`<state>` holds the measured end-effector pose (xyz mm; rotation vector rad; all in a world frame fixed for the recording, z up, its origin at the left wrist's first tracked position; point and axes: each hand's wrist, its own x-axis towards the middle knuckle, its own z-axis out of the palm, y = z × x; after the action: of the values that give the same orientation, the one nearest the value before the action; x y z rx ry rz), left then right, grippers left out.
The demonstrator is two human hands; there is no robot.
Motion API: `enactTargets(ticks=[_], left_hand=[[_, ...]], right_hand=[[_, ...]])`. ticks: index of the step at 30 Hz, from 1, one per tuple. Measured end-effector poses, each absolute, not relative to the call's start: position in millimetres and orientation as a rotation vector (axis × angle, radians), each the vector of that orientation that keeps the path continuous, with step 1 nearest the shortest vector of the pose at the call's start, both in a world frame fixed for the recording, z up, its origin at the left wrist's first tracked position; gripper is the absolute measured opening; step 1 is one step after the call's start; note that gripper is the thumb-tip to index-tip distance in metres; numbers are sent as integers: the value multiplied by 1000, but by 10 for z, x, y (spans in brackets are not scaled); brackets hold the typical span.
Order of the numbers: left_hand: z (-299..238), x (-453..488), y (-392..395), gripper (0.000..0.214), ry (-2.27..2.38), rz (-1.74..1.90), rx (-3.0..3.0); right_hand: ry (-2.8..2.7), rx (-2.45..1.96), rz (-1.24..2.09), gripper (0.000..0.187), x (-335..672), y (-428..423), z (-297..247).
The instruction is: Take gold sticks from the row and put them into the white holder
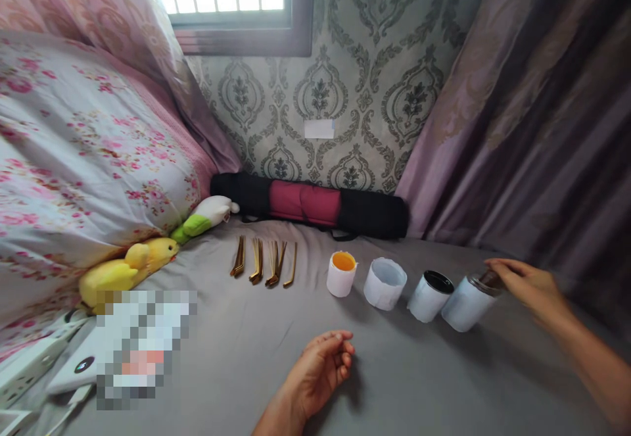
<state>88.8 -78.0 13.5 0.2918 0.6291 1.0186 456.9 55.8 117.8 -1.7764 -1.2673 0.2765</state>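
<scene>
Four paper-wrapped cups stand in a row on the grey bedsheet (236, 350). From the left they are an orange-lined cup (341, 274), a white cup (384, 283), a black-lined cup (430, 296) and a dark-rimmed cup (468, 302). My right hand (525, 285) rests its fingers on the rim of the rightmost, tilted cup. With its fingers loosely curled and nothing in them, my left hand (320, 369) lies on the sheet in front of the cups. Several golden utensils (263, 262) lie in small groups left of the cups.
A black and maroon rolled bag (310, 202) lies along the wall. A yellow duck plush (125, 271) and a green-white plush (204, 218) sit beside the floral pillow (83, 153). White devices and cables (49, 363) lie at the lower left. Curtains hang on the right.
</scene>
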Motion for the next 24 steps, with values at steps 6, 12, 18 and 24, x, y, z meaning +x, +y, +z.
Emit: enactTargets(ticks=[6,12,18,24], left_hand=[[114,893,-786,22,617,1018,303],[119,890,-775,21,628,1026,297],[128,887,-783,21,620,1011,297],[120,887,-778,20,627,1006,288]], right_hand=[[-1249,-1824,285,24,4560,536,1184],[-1237,-1814,264,27,4547,530,1192],[-1244,-1807,257,26,4508,505,1230],[-1223,-1770,250,29,4545,531,1212]])
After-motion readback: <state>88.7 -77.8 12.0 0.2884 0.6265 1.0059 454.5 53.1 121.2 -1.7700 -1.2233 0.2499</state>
